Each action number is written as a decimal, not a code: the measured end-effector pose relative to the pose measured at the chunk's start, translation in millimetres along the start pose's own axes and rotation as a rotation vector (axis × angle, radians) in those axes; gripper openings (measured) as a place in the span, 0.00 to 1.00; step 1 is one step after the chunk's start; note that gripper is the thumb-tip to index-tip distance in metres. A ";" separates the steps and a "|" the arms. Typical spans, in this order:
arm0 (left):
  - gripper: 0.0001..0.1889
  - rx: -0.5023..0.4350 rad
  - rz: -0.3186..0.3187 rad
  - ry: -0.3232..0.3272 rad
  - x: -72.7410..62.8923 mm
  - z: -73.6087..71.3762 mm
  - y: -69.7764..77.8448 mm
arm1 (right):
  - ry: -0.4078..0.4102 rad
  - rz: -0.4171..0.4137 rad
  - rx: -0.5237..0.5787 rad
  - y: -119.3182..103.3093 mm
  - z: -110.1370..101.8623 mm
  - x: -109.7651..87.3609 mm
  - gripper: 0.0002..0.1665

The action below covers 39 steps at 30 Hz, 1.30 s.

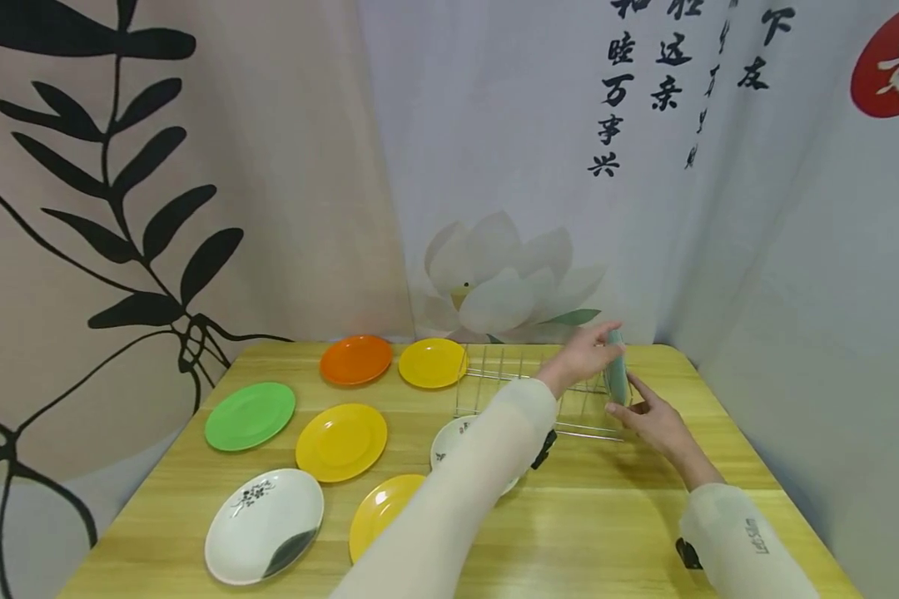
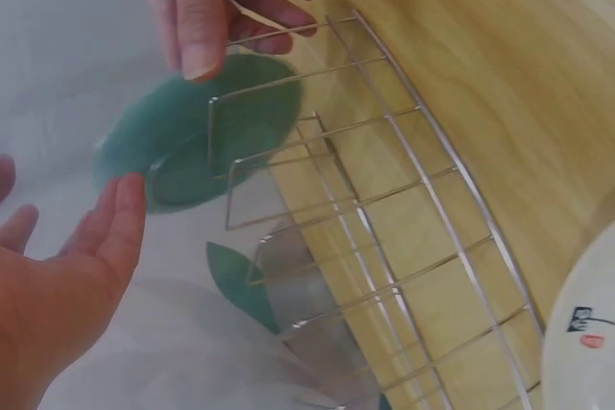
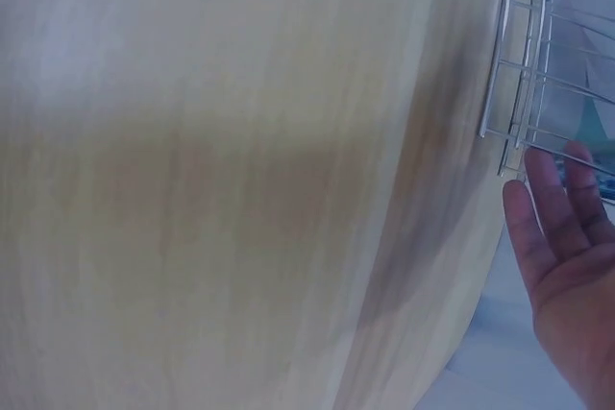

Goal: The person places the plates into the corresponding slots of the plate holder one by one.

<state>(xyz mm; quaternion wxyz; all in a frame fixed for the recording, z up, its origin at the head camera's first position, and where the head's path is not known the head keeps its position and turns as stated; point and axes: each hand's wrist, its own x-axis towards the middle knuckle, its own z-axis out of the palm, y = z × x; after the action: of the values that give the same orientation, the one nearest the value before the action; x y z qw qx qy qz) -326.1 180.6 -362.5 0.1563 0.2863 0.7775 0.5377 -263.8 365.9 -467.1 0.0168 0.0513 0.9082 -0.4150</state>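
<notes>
A teal plate (image 1: pixel 616 370) stands on edge at the right end of a wire dish rack (image 1: pixel 590 433). My left hand (image 1: pixel 584 358) holds its upper edge, with fingertips at the rim. Lower down, my right hand (image 1: pixel 652 420) grips the near edge, thumb on one side and fingers on the other. From the left wrist, the plate (image 2: pixel 192 141) appears face-on behind the wires, between the left hand (image 2: pixel 67 285) and the right hand (image 2: pixel 216 7). In the right wrist view, the right hand's fingers (image 3: pixel 543 208) reach the rack's end; most of the plate is out of frame.
On the table's left lie an orange plate (image 1: pixel 355 360), a green plate (image 1: pixel 250 417), a white patterned plate (image 1: pixel 262 520) and several yellow plates (image 1: pixel 340 443). Another white plate (image 1: pixel 449 438) sits before the rack, partly behind the left sleeve (image 1: pixel 487 474). A printed curtain (image 1: pixel 307 166) hangs behind.
</notes>
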 end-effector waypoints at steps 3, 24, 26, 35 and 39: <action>0.26 -0.029 0.012 0.028 -4.4 -5.6 -4.4 | 0.003 -0.011 0.004 -1.7 0.2 0.4 0.60; 0.26 -0.173 -0.047 0.152 -35.1 -76.8 -46.7 | 0.073 -0.028 -0.064 -7.0 4.9 -3.9 0.65; 0.26 -0.160 -0.052 0.159 -40.8 -82.3 -49.3 | 0.072 -0.030 -0.067 -7.0 4.5 -4.5 0.65; 0.26 -0.175 -0.075 0.197 -61.1 -106.3 -66.3 | 0.070 -0.043 -0.085 -12.3 4.0 -5.2 0.65; 0.28 -0.173 -0.069 0.195 -69.8 -115.1 -74.1 | 0.067 -0.062 -0.092 -16.3 4.4 -5.3 0.65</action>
<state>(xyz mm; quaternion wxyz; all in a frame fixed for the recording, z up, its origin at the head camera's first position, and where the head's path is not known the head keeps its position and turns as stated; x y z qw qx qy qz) -355.1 32.8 -392.6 0.1224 0.1913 0.7489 0.6225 -260.4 351.5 -457.3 -0.0241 0.0363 0.9275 -0.3712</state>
